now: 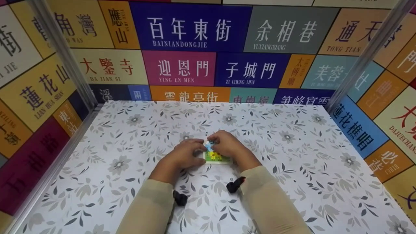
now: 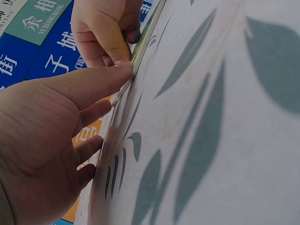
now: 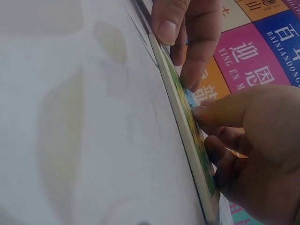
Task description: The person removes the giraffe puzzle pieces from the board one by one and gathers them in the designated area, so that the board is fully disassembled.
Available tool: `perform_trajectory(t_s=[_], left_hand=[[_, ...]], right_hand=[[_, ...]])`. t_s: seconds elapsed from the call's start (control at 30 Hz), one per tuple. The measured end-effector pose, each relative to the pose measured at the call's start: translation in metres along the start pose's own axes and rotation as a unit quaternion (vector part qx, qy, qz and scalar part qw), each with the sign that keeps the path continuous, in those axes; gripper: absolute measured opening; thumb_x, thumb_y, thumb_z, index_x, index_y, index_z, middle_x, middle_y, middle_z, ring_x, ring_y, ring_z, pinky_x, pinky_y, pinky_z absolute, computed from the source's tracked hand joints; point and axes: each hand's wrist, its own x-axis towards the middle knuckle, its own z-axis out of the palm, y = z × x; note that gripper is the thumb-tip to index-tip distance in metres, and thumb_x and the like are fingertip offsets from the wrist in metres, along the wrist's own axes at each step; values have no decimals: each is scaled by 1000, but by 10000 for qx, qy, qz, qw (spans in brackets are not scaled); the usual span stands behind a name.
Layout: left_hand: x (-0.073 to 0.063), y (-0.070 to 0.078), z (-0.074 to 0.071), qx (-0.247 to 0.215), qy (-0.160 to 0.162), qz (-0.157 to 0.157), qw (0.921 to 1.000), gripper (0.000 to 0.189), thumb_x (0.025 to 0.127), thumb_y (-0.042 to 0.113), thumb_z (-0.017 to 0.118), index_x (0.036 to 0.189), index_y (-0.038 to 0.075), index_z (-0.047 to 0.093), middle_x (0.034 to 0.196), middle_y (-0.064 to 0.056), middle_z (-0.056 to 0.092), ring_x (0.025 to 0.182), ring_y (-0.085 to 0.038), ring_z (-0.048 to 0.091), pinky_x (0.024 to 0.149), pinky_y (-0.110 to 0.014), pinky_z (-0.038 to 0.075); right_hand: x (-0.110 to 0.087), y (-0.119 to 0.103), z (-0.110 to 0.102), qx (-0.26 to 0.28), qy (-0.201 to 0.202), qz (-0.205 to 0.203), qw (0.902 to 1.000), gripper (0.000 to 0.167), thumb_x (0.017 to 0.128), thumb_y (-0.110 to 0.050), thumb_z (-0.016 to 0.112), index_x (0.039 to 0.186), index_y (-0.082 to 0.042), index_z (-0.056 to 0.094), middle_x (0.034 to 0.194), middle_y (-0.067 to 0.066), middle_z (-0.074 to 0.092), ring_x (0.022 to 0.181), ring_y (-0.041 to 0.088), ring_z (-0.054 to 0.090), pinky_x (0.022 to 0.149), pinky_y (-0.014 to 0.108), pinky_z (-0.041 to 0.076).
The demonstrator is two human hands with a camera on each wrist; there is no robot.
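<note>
A small flat picture board (image 1: 223, 161), with a yellow giraffe-like figure on green, lies on the table between both hands. My left hand (image 1: 182, 154) is at its left side, the thumb touching the edge and the other fingers loosely extended. On the board's upper part, my right hand (image 1: 227, 145) pinches a small light-blue puzzle piece (image 1: 209, 147) between thumb and fingers. In the right wrist view the board's pale edge (image 3: 180, 112) runs low along the tabletop, and the right thumb bears down on its picture side. The right fingers hide much of the board's upper right.
White table (image 1: 130, 195) with a grey leaf and flower print carries the board. Colourful sign-covered panels (image 1: 182, 68) rise behind and at both sides, with clear corner posts (image 1: 73, 58). Dark wrist-camera pieces (image 1: 234, 186) stick out from the beige sleeves (image 1: 269, 201).
</note>
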Motion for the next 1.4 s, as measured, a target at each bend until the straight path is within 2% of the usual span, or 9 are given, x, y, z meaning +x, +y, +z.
perform_trajectory(t_s=[0.23, 0.53, 0.83, 1.03, 1.17, 1.27, 1.4], left_hand=[[1, -1, 1, -28, 5, -72, 10000, 43, 94, 35, 80, 135, 24, 73, 167, 1, 51, 161, -31, 37, 134, -58, 25], [0, 0, 0, -15, -20, -69, 10000, 43, 93, 35, 81, 134, 24, 73, 167, 1, 50, 160, -31, 37, 133, -59, 27], [1, 0, 0, -8, -70, -91, 9999, 44, 94, 36, 80, 136, 24, 72, 167, 1, 50, 161, -32, 36, 133, -59, 26], [3, -1, 0, -73, -161, -218, 9996, 45, 95, 37, 80, 138, 26, 71, 168, 4, 49, 163, -30, 32, 135, -57, 23], [3, 0, 0, -99, -176, -282, 9994, 44, 94, 37, 80, 137, 27, 71, 167, 5, 49, 164, -30, 31, 136, -56, 21], [3, 0, 0, -132, -171, -319, 9993, 43, 94, 37, 80, 135, 28, 72, 167, 6, 49, 164, -29, 30, 136, -56, 20], [2, 0, 0, -121, -191, -377, 9990, 43, 94, 38, 81, 135, 30, 72, 168, 8, 47, 165, -28, 28, 137, -55, 18]], right_hand=[[1, -1, 0, -103, 5, 15, 9999, 37, 97, -11, 72, 134, -16, 75, 120, 6, 67, 106, 23, 63, 97, 42, 56], [1, -3, 0, -35, 94, -235, 9997, 38, 94, -8, 73, 131, -17, 78, 118, 6, 67, 102, 21, 63, 92, 40, 56], [1, -4, -1, 817, 166, 416, 9956, 32, 96, -7, 68, 120, -25, 81, 124, 3, 68, 111, 22, 68, 87, 35, 60], [-2, -1, -11, 1413, 282, 410, 9887, 33, 97, -10, 67, 125, -22, 80, 131, 5, 73, 115, 23, 70, 91, 36, 60], [-6, 6, -26, 1845, 355, 629, 9802, 34, 99, -9, 67, 130, -18, 77, 132, 6, 71, 113, 24, 70, 92, 36, 59], [-10, 17, -37, 1932, 348, 910, 9763, 35, 101, -12, 67, 134, -19, 74, 137, 4, 68, 114, 24, 71, 90, 36, 60], [-16, 36, -51, 1724, 410, 1181, 9771, 34, 103, -16, 67, 135, -23, 73, 142, 3, 67, 118, 24, 71, 91, 38, 60]])
